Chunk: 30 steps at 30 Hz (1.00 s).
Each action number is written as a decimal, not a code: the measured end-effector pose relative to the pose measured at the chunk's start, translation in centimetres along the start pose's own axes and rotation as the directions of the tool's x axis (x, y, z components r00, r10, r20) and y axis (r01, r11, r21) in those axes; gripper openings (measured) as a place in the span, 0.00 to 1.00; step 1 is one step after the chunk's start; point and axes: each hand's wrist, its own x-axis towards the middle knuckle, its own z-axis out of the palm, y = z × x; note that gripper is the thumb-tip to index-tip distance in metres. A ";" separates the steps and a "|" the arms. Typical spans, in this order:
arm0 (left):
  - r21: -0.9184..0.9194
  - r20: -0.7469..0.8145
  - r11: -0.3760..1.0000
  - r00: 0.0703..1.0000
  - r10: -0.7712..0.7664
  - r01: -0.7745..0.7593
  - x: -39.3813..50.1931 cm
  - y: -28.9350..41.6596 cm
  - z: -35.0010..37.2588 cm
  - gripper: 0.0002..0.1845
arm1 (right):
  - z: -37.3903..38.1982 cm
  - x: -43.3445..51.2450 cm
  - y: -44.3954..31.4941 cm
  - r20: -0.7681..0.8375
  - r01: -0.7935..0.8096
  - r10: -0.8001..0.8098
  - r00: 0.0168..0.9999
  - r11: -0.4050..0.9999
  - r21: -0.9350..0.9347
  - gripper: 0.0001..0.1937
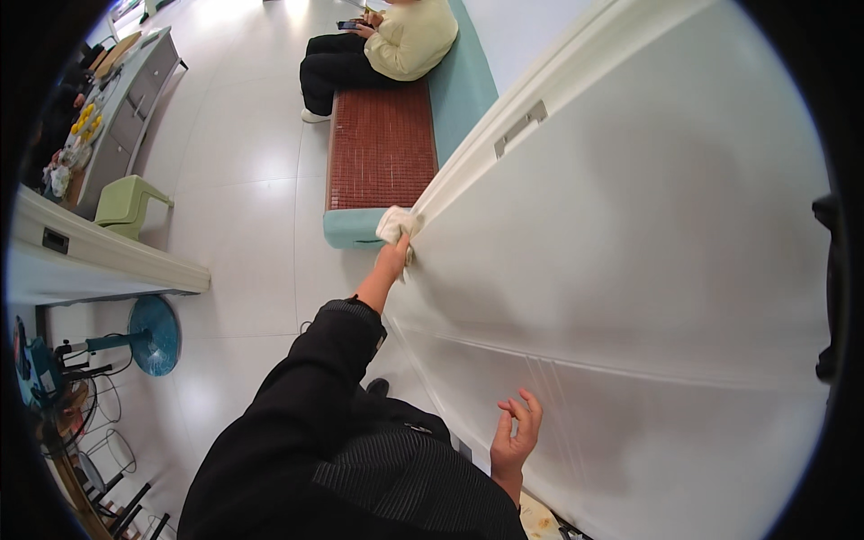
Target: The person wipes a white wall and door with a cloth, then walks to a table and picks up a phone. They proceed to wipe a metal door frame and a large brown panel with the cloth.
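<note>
My left hand (393,262) grips a cream cloth (398,225). The cloth lies at the edge of a white panelled door (641,223), and my arm in a black sleeve reaches forward to it. Closer to my body, my right hand (516,435) is held up in front of the lower door panel. Its fingers are loosely bent and apart, with nothing in them. On the white frame beside the door is a metal strike plate (520,129). A dark door fitting (827,290) shows at the far right rim.
A person (412,40) holding a phone sits on a teal sofa (358,228) with a reddish-brown mat (383,148). A grey cabinet (145,84), a green plastic stool (128,202) and another white door edge (121,253) are at left. Below stands a blue round-based fan (154,335).
</note>
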 end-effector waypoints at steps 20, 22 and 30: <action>-0.404 -0.021 0.914 0.999 -0.031 0.020 -12.3 2.4 4.7 0.16 | 1.8 2.1 -1.6 -0.067 0.122 -0.127 0.990 0.990 -0.064 0.11; -0.303 -0.117 0.953 0.993 -0.022 -0.014 -10.9 0.9 5.1 0.17 | 1.9 1.9 -1.6 -0.004 0.164 -0.165 0.986 0.980 -0.115 0.12; -0.129 -0.090 0.875 0.873 -0.479 0.466 -8.8 -5.1 8.3 0.19 | 1.3 -1.2 -0.7 0.001 0.021 -0.021 1.000 0.990 -0.136 0.11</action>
